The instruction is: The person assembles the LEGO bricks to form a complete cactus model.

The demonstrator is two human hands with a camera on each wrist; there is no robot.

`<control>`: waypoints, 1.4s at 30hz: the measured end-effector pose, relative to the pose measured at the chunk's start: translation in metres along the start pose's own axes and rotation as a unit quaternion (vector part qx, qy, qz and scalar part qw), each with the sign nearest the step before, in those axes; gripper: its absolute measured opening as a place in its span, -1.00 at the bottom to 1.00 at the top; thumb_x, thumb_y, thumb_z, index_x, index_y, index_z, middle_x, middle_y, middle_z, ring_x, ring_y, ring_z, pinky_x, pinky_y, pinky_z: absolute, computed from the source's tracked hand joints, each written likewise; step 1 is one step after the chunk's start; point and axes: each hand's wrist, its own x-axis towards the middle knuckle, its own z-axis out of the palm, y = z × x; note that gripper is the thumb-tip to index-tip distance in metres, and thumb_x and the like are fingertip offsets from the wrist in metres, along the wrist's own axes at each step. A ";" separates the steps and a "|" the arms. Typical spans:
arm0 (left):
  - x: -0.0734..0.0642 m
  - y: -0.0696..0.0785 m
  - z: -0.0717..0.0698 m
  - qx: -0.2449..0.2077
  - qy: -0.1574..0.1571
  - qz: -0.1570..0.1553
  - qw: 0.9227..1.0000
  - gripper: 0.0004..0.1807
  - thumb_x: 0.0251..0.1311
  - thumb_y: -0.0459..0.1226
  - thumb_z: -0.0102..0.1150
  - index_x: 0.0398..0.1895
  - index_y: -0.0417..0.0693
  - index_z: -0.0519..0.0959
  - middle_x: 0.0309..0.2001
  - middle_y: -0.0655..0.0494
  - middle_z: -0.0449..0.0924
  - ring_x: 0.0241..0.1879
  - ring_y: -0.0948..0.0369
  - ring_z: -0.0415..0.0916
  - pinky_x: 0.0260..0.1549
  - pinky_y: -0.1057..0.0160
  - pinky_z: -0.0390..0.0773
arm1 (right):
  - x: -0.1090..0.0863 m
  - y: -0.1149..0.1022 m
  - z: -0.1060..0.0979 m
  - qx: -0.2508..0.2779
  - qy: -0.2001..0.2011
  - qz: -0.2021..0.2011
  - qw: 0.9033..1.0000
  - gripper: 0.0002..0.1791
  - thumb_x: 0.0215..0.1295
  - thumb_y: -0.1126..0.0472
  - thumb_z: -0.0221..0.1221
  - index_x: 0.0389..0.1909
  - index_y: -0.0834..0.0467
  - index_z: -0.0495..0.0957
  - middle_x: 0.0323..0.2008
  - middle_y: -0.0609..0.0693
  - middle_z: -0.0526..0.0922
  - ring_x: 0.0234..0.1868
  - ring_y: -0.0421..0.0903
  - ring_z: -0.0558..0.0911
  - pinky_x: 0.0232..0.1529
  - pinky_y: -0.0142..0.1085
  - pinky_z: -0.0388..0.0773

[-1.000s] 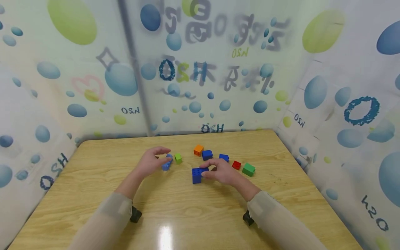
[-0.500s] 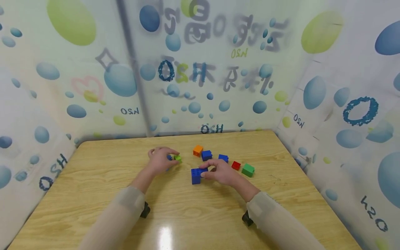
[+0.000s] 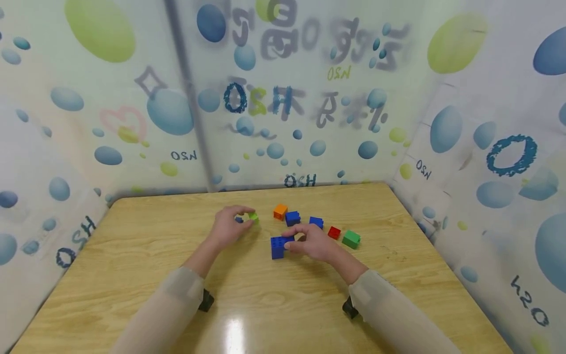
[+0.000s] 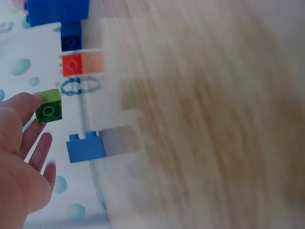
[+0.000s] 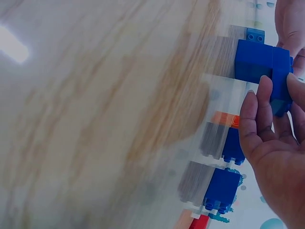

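Observation:
My left hand (image 3: 227, 227) pinches a lime-green building block (image 3: 253, 217) between thumb and fingers. In the left wrist view the hollow underside of that lime-green block (image 4: 48, 106) shows, raised above the table. A lighter blue block (image 4: 86, 147) stands just past the left hand, mostly hidden behind it in the head view. My right hand (image 3: 311, 243) holds a joined piece of dark blue blocks (image 3: 278, 247), thumb and fingertips at its right end. The right wrist view shows this blue piece (image 5: 252, 62) with the fingers partly covering it.
Beyond the hands lie an orange block (image 3: 280, 212), a blue block (image 3: 292, 218) and another blue block (image 3: 316, 222). A red block (image 3: 334, 232) and a green block (image 3: 351, 239) sit right of the right hand. Patterned curtains surround the wooden table (image 3: 274, 305).
My left hand has moved right from beside the lighter blue block, taken hold of the lime-green block and raised it slightly. The right hand stays on the blue piece.

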 end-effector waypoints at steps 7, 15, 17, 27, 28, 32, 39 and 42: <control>-0.007 0.017 -0.002 -0.082 -0.003 0.004 0.997 -0.53 0.46 -0.31 0.40 0.39 -0.14 0.64 0.34 -0.16 0.65 0.21 -0.09 0.71 0.19 -0.04 0.74 | 0.002 -0.002 -0.002 0.003 -0.001 0.004 1.000 -0.69 0.56 0.09 0.37 0.22 0.04 0.73 0.23 0.03 0.71 -0.03 -0.08 0.84 0.08 -0.16 0.80; -0.015 0.026 0.002 -0.138 -0.024 0.002 0.990 -0.46 0.43 -0.37 0.39 0.45 -0.18 0.57 0.32 -0.23 0.63 0.20 -0.10 0.71 0.06 0.16 0.80 | 0.001 -0.003 -0.002 0.009 0.003 0.004 1.000 -0.70 0.56 0.12 0.36 0.22 0.05 0.73 0.23 0.04 0.69 -0.01 -0.08 0.83 0.08 -0.15 0.80; -0.017 0.027 0.004 -0.146 -0.035 -0.004 0.989 -0.45 0.44 -0.39 0.35 0.47 -0.20 0.55 0.33 -0.25 0.58 0.23 -0.13 0.70 0.09 0.16 0.80 | 0.001 -0.004 -0.002 0.010 0.004 0.007 1.000 -0.70 0.56 0.13 0.36 0.22 0.05 0.73 0.23 0.03 0.69 -0.02 -0.08 0.83 0.08 -0.15 0.81; -0.030 0.031 0.013 -0.174 -0.072 -0.018 0.982 -0.53 0.41 -0.39 0.35 0.37 -0.13 0.63 0.34 -0.15 0.62 0.29 -0.10 0.68 0.18 0.05 0.78 | 0.000 -0.004 -0.001 0.015 0.000 0.004 1.000 -0.70 0.56 0.14 0.36 0.22 0.07 0.72 0.22 0.05 0.68 -0.02 -0.08 0.82 0.09 -0.15 0.80; -0.031 0.031 0.013 -0.181 -0.078 -0.018 0.980 -0.54 0.43 -0.38 0.35 0.37 -0.13 0.62 0.33 -0.15 0.64 0.30 -0.11 0.68 0.19 0.04 0.77 | 0.000 -0.004 -0.001 0.016 -0.001 0.003 1.000 -0.70 0.56 0.15 0.36 0.22 0.08 0.72 0.22 0.05 0.68 -0.02 -0.08 0.82 0.09 -0.15 0.80; -0.035 0.032 0.014 -0.198 -0.090 -0.017 0.976 -0.54 0.47 -0.35 0.34 0.40 -0.16 0.60 0.33 -0.13 0.67 0.32 -0.11 0.67 0.20 0.03 0.77 | 0.000 -0.004 -0.001 0.016 -0.004 0.001 1.000 -0.70 0.56 0.14 0.36 0.22 0.08 0.71 0.22 0.05 0.68 -0.04 -0.09 0.81 0.08 -0.16 0.80; -0.042 0.034 0.018 -0.205 -0.097 0.006 0.974 -0.60 0.48 -0.29 0.40 0.33 -0.09 0.66 0.25 -0.08 0.74 0.26 -0.06 0.71 0.18 0.06 0.78 | 0.000 -0.003 0.000 0.009 -0.006 0.002 1.000 -0.69 0.56 0.13 0.36 0.23 0.07 0.71 0.23 0.03 0.69 -0.05 -0.11 0.80 0.05 -0.19 0.79; -0.043 0.036 0.022 -0.208 -0.105 0.016 0.972 -0.61 0.48 -0.29 0.41 0.31 -0.09 0.67 0.25 -0.07 0.75 0.26 -0.06 0.71 0.22 0.02 0.76 | -0.001 -0.004 0.000 0.006 -0.006 0.003 1.000 -0.68 0.56 0.12 0.36 0.24 0.06 0.70 0.23 0.03 0.68 -0.06 -0.10 0.80 0.04 -0.19 0.79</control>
